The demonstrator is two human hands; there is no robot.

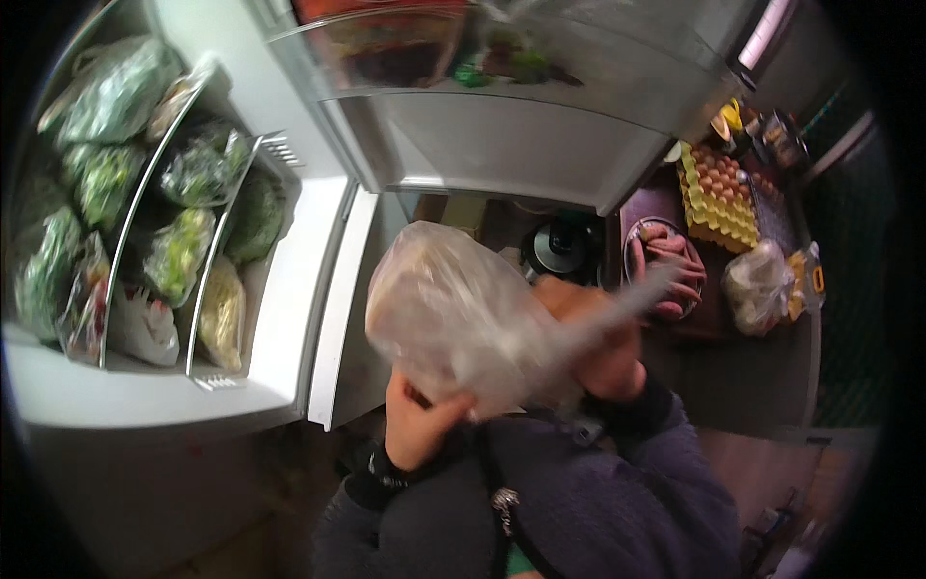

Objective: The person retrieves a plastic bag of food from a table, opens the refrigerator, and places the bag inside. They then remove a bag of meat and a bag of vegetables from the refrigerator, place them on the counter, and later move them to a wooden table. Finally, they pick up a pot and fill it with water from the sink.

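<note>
A large clear plastic bag (448,304) is held up in front of my chest. Its contents look pale and bulky, but the film and the blur hide what they are. My left hand (419,420) grips the bag's lower edge, thumb on top. On the right side, my right hand (600,333) is closed around the gathered end of the bag, partly hidden by a blurred strip of film. Behind the bag rises an open refrigerator with a glass shelf (506,101) and a white drawer front (499,159).
The refrigerator door (268,340) stands open at left, its racks full of bagged greens. On a side table at right are a bowl of sausage-shaped pink food (665,268), stacked egg trays (720,195) and a plastic bag (759,286). A dark round appliance (557,246) sits low behind.
</note>
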